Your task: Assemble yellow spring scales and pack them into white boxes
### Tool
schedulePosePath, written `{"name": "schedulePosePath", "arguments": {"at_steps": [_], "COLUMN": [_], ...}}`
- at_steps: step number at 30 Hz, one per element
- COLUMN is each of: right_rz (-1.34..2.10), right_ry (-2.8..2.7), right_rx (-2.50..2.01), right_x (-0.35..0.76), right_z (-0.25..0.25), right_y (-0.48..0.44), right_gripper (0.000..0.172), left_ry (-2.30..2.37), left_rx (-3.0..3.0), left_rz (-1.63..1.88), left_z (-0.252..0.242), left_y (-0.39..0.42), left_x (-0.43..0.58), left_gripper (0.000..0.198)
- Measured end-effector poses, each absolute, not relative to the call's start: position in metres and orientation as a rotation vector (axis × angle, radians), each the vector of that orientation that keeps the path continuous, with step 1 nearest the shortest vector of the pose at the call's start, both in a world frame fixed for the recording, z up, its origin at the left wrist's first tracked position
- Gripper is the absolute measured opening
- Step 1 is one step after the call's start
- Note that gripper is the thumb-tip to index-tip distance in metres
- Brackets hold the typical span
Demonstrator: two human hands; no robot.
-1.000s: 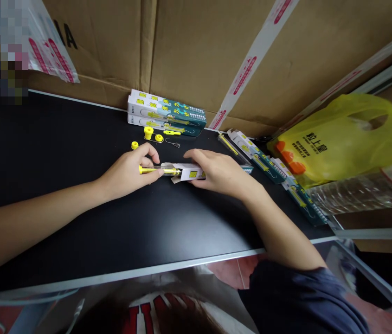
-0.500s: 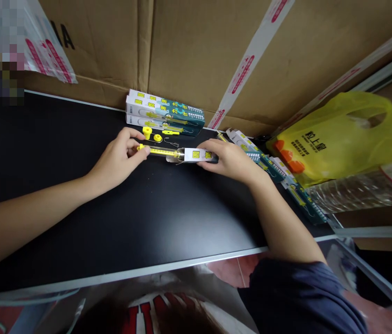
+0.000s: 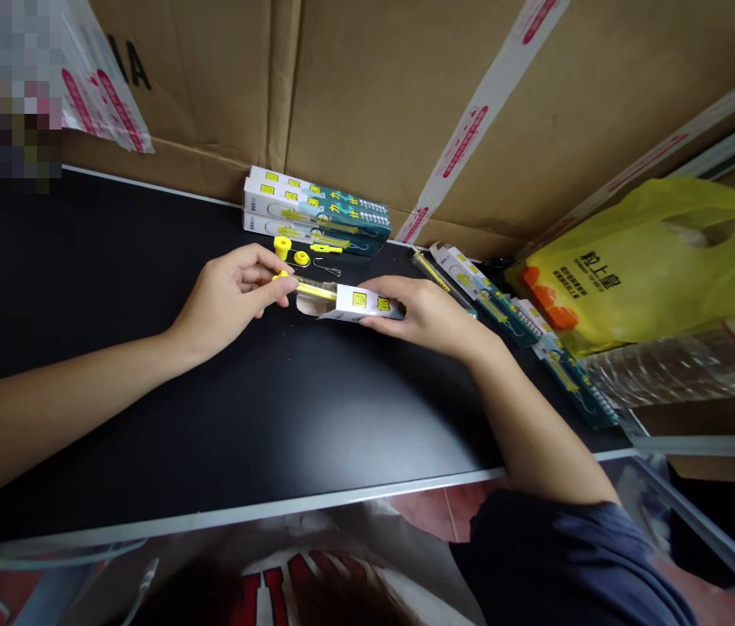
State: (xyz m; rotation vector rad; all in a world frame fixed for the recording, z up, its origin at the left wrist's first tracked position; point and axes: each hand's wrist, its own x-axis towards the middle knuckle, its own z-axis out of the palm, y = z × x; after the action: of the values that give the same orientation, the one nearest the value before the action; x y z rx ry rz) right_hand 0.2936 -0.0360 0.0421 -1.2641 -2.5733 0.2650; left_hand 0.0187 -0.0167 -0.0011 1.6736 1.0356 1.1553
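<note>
My left hand (image 3: 227,296) pinches the yellow end of a clear, tube-shaped spring scale (image 3: 316,290) between thumb and fingers. The scale's other end is inside a small white and green carton (image 3: 357,302), whose end flap hangs open toward the left. Wrapped around that carton's right part is my right hand (image 3: 429,315). Just behind my left hand lie a yellow spool-like piece (image 3: 282,247), a yellow round cap (image 3: 302,258), a yellow strip-like piece (image 3: 326,249) and a metal hook with a spring (image 3: 329,268).
Matching cartons (image 3: 315,213) are stacked against the large cardboard box (image 3: 367,96). More cartons (image 3: 497,300) lie along the right side, with another yellow-marked tube (image 3: 430,268) beside them. A yellow plastic bag (image 3: 654,269) stands at the right. Nearest me is the black table's pale edge (image 3: 276,506).
The spring scale has slid further into the carton, with less of it showing. My left hand has come closer to the carton's open end. The view has shifted slightly.
</note>
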Motion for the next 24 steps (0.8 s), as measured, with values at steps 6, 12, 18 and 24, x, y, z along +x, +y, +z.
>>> {"name": "schedulePosePath", "arguments": {"at_steps": [6,12,18,24], "right_rz": [0.14,0.091,0.093,0.107], "right_ry": [-2.683,-2.675,-2.647,-2.689], "right_rx": [-1.282,-1.331,-1.399,-1.372], "right_x": [0.273,0.273,0.281,0.275], "right_z": [0.042,0.043,0.042,0.035], "right_y": [-0.053,-0.053,-0.045,-0.047], "right_gripper": [0.043,0.042,0.046,0.047], "left_ry": [1.103,1.145,1.107,1.04], "left_rx": [1.819,2.062,2.426,2.668], "left_rz": [1.1,1.055,1.009,1.009], "left_z": [0.003,0.004,-0.001,-0.008], "left_y": [-0.024,-0.024,-0.019,-0.019], "left_x": [0.019,0.017,0.015,0.013], "left_gripper": [0.023,0.028,0.035,0.035]}}
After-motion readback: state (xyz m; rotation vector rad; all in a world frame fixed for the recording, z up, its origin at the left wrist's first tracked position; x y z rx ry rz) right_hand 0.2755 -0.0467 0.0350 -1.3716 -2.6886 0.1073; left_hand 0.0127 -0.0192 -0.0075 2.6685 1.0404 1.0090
